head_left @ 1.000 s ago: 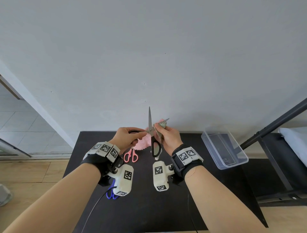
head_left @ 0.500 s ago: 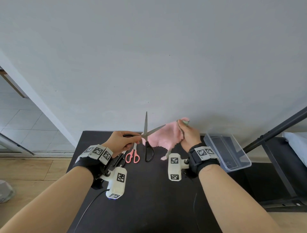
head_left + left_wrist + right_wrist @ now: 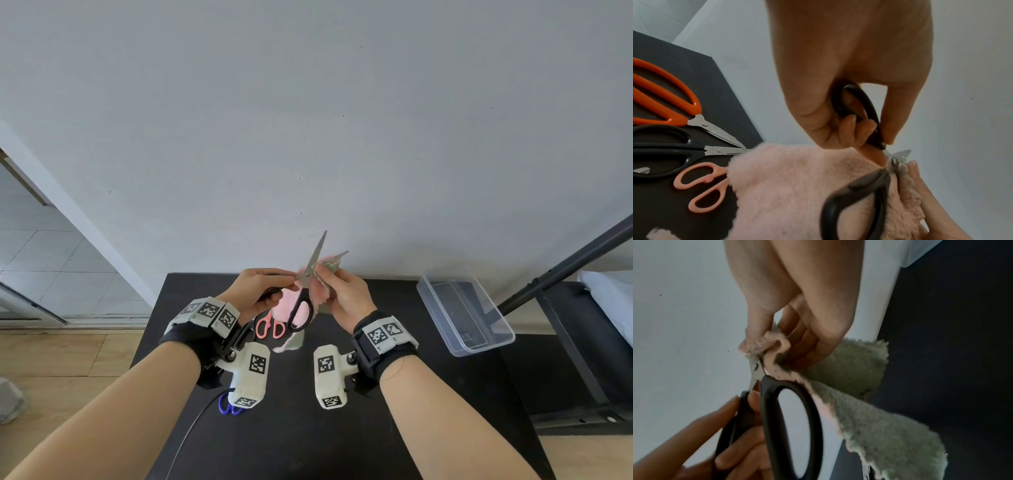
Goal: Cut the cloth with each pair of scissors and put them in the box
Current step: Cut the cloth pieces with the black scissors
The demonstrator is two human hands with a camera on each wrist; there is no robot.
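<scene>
Cloth: the pink cloth [image 3: 322, 291], grey-green on its other face, hangs in the air above the far middle of the counter [image 3: 291, 428]; its lower edge droops toward the counter top.
Feel of the cloth: fluffy, limp and light by the look of it; it sags unless held taut, so take it close beside the cut line.
Right grip: the right hand [image 3: 346, 294] pinches a bunched edge of the cloth between thumb and fingers.
Scissors: the black scissors [image 3: 306, 294] are raised, blades spread apart and pointing up, with the cloth edge sitting near the pivot.
Left grip: the left hand [image 3: 260, 291] has its fingers curled round one black loop; the other loop hangs free.
Feel of the scissors: stiff, with sharp steel tips; best held by the handle loops only.
Waiting pairs: pink scissors [image 3: 270, 327], orange scissors [image 3: 668, 100] and another black pair [image 3: 674, 155] lie on the counter's left side.
Box: the clear box [image 3: 464, 311] sits at the counter's far right edge, with no scissors visible inside.
</scene>
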